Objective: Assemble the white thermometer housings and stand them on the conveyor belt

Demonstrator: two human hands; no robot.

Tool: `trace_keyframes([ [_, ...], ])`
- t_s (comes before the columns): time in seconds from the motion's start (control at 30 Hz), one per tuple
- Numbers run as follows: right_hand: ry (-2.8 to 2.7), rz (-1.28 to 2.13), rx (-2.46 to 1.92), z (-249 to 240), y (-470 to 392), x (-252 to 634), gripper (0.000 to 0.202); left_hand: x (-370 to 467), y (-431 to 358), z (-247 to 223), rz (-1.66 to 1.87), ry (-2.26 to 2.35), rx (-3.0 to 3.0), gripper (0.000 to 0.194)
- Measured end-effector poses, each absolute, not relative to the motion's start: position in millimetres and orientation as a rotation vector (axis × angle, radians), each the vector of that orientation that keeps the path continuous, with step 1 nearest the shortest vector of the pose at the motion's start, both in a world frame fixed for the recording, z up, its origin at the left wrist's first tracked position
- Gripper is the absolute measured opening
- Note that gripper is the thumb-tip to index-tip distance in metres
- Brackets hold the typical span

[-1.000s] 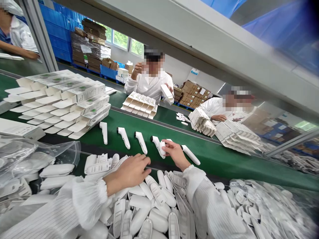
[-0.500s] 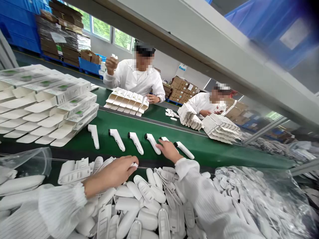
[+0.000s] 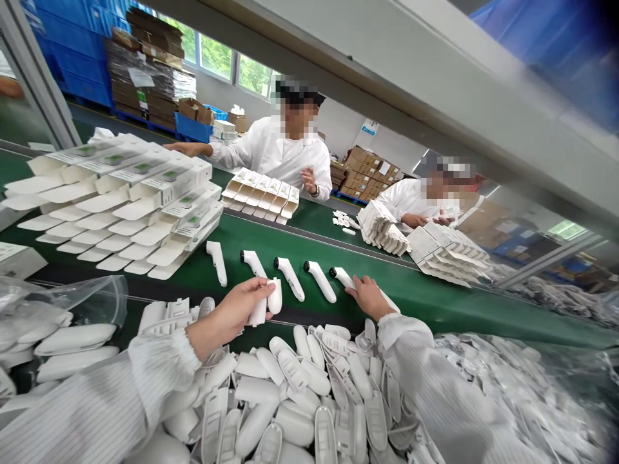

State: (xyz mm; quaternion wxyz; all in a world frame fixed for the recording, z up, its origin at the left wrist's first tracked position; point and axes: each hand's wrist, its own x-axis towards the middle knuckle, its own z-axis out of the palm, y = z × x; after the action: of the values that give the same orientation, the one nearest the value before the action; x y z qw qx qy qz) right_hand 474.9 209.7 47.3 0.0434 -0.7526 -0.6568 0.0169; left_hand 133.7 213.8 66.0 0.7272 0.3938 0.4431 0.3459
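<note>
My left hand (image 3: 244, 301) pinches two white plastic shell pieces: a rounded cover (image 3: 275, 298) in front and a second white piece (image 3: 258, 314) below the fingers. It is raised over the near edge of the green belt. Farther right, my right hand (image 3: 370, 296) has its fingers curled over a white pistol-shaped thermometer (image 3: 389, 301) lying on the belt, its front end hidden. Beside those fingers shows the black-tipped head of another thermometer (image 3: 341, 276). More thermometers (image 3: 319, 281) lie in a row to the left. Below both hands spreads a heap of white plastic shells (image 3: 294, 406).
Open white cartons (image 3: 169, 187) are stacked at left on the green belt (image 3: 416, 296). Clear bags of white parts (image 3: 512, 386) lie at right and left. Across the belt, two co-workers (image 3: 290, 151) sit behind more cartons (image 3: 261, 193). A beam (image 3: 435, 96) crosses overhead.
My left hand has risen from the shell heap, now showing two shell pieces. The right hand has moved right along the thermometer row. One co-worker has lowered a raised hand and stretched that arm sideways.
</note>
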Motion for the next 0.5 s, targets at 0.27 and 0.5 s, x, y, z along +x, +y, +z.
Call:
trace_keyframes([
  [0.27,-1.611,1.235,-1.361,61,187,346,0.039,157,199,60,0.759,0.799,0.877,0.024],
  [0.5,-1.718,0.701,-1.887,34,214,375,0.031,142,199,55,0.763,1.029,0.994,0.048],
])
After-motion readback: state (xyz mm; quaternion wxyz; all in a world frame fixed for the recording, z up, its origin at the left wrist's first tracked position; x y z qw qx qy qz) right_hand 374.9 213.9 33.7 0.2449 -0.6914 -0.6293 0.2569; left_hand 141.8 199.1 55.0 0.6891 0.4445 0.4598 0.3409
